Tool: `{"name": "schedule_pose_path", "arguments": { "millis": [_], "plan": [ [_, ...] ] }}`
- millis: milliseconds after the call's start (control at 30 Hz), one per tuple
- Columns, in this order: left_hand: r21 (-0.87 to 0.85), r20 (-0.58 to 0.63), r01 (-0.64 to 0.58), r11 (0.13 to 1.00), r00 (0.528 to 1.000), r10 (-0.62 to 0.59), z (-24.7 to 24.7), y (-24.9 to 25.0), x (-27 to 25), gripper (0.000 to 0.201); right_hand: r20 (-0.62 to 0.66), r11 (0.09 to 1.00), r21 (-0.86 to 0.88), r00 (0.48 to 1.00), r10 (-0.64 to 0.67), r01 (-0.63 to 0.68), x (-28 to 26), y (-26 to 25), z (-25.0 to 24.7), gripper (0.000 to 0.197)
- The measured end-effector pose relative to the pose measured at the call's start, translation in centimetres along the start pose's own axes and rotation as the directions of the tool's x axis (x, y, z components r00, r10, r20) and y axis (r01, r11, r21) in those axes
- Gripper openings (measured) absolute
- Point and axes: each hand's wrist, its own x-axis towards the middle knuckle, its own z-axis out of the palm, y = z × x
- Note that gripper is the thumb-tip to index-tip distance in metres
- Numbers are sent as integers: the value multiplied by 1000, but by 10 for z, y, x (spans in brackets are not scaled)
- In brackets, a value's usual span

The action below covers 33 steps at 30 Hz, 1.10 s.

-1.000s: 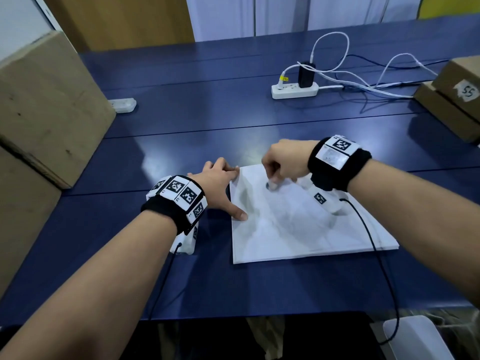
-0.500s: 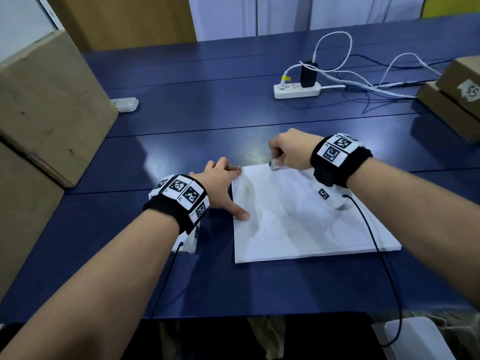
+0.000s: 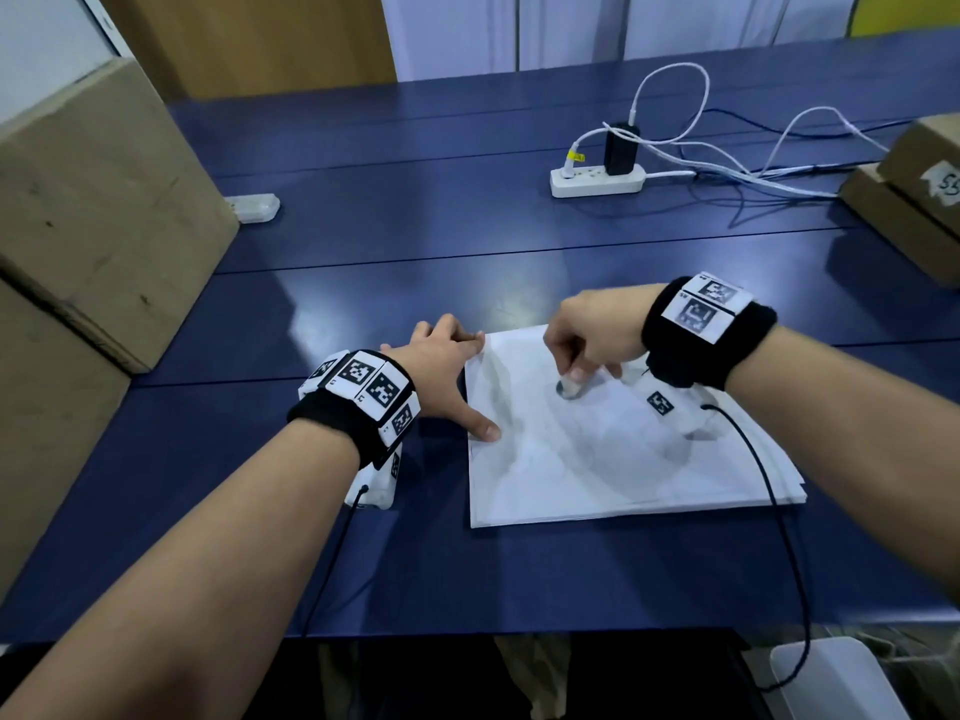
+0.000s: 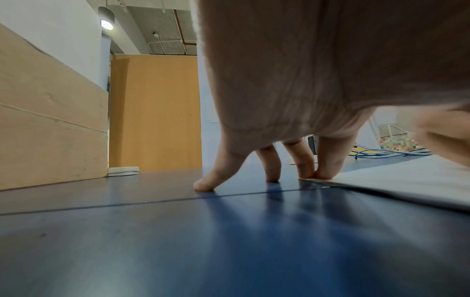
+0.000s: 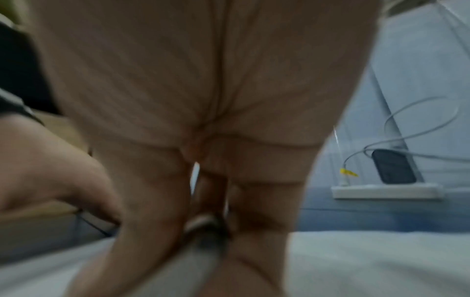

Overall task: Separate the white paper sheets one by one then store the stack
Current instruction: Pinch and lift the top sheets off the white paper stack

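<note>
Fingers (image 3: 571,379) slid nearer across the paper stack (image 3: 623,459)

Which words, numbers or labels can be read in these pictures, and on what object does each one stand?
"55", cut by the picture's edge: handwritten on a white label on the upper cardboard box at the right.
Wristband markers: black-and-white square codes, no words.
Yellow tag on a cable at the power strip: too small to read.
Paper stack: no print shows.
</note>
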Motion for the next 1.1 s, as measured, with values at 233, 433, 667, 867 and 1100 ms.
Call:
{"name": "schedule_pose_path", "arguments": {
  "millis": [233, 433, 667, 867, 1100],
  "plan": [
    [-7, 12, 1, 1000, 1000, -1, 0, 0, 1, 132, -300, 996, -44, 952, 55, -72, 10, 5, -2, 15],
    [-12, 7, -3, 1000, 1000, 3, 1, -1, 2, 133, -64, 999, -43, 997, 30, -33, 3, 1, 1, 13],
    [-2, 1, -4, 1000, 1000, 4, 1, -1, 1, 132, -59, 999, -47, 998, 22, -25, -3, 1, 0, 7],
    [1, 2, -2, 1000, 1000, 2, 1, 0, 1, 132, -293, 998, -10, 954, 60, -66, 10, 4, 0, 19],
    [-6, -2, -5, 1000, 1000, 5, 2, -2, 2, 133, 42, 999, -33, 999, 16, -15, 2, -3, -1, 12]
  ]
}}
